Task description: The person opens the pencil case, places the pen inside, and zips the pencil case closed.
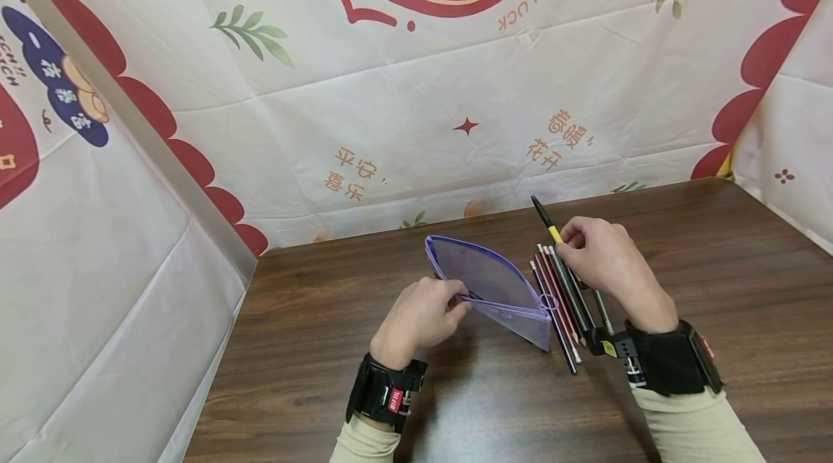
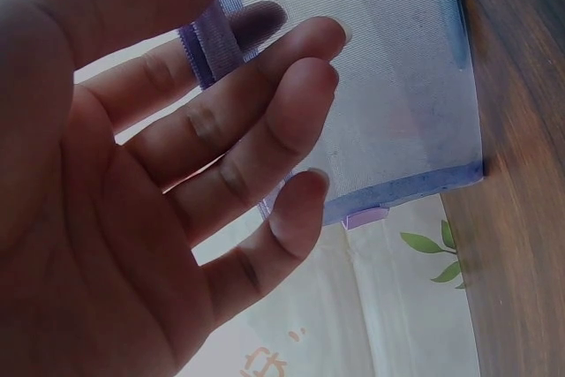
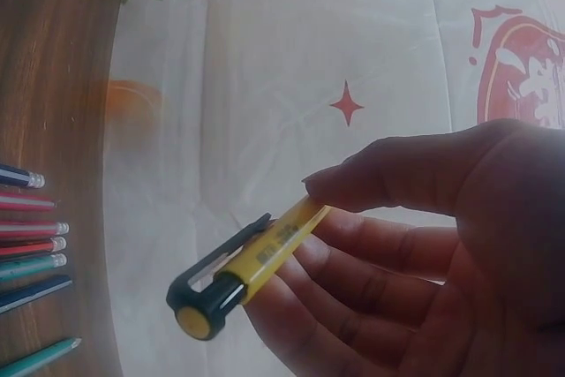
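My left hand (image 1: 423, 311) pinches the zipper edge of a purple mesh zip pouch (image 1: 514, 322) between thumb and index finger. The pouch's mouth gapes, and a dark slim item (image 2: 457, 15) shows through its mesh in the left wrist view. Between the thumb and fingers of my right hand (image 1: 601, 257) is a yellow and black pen (image 3: 274, 253), held tilted in the air above the table. Its black clip faces away from the palm in the right wrist view. Below that hand lie several pencils (image 1: 561, 295), mostly red, dark and green, side by side next to the pouch.
Everything rests on a dark wooden table (image 1: 293, 376). A white printed cloth (image 1: 416, 145) hangs along its back edge, with another cloth panel (image 1: 130, 289) at the left and one (image 1: 787, 137) at the right.
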A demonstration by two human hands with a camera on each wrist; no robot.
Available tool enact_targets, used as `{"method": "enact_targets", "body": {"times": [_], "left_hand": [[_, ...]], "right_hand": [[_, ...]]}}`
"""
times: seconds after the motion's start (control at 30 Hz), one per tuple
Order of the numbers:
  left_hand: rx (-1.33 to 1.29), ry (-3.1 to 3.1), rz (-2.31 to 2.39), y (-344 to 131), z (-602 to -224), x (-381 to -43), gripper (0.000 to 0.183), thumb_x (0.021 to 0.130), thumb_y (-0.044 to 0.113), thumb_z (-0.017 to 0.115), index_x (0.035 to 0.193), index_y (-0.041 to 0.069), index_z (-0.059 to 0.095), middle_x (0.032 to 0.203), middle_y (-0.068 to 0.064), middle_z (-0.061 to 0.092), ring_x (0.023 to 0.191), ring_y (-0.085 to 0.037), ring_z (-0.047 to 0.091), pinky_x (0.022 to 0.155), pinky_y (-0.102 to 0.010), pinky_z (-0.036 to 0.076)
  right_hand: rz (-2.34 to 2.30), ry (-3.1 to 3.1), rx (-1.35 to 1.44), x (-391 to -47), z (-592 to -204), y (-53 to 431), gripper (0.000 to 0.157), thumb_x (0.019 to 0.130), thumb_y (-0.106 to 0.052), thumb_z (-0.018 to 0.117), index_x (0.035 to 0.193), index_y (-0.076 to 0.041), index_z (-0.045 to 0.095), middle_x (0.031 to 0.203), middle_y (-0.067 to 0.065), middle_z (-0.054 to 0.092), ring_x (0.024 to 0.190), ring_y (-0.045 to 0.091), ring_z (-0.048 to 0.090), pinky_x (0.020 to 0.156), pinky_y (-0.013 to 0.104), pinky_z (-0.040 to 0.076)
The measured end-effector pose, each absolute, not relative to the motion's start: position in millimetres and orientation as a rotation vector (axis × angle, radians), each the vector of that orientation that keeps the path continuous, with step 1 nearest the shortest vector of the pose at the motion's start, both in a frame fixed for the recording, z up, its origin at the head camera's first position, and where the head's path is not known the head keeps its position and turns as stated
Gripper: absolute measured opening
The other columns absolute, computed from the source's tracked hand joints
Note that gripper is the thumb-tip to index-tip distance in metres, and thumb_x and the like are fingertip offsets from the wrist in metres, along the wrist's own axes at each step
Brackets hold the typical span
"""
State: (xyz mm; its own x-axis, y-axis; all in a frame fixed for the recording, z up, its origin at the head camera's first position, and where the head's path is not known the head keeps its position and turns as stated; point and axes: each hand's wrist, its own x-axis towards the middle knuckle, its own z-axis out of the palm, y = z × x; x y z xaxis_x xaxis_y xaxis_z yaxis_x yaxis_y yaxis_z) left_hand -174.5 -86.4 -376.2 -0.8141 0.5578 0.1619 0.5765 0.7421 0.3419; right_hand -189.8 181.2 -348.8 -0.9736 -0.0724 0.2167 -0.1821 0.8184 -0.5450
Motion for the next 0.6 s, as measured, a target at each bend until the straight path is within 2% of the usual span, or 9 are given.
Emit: {"method": "enact_targets", "body": {"times": [0.6], "left_hand": [[-0.937,-2.882,-0.584,-86.8,-376.1,-174.3,0.013,0.089,0.025,0.062,0.091,0.016,0.070,0.066,0.009,0.057,0.052,-0.001,0.046,0.045,-0.017,0.035]], "right_hand": [[0.886,-2.767,0.169,-186.2,-346.0,179.2,0.017,0.087,-0.010,0.060,0.094,0.005,0.062,0.081,0.020,0.065,0.067,0.025,0.056,0.052,0.035,0.045]]}}
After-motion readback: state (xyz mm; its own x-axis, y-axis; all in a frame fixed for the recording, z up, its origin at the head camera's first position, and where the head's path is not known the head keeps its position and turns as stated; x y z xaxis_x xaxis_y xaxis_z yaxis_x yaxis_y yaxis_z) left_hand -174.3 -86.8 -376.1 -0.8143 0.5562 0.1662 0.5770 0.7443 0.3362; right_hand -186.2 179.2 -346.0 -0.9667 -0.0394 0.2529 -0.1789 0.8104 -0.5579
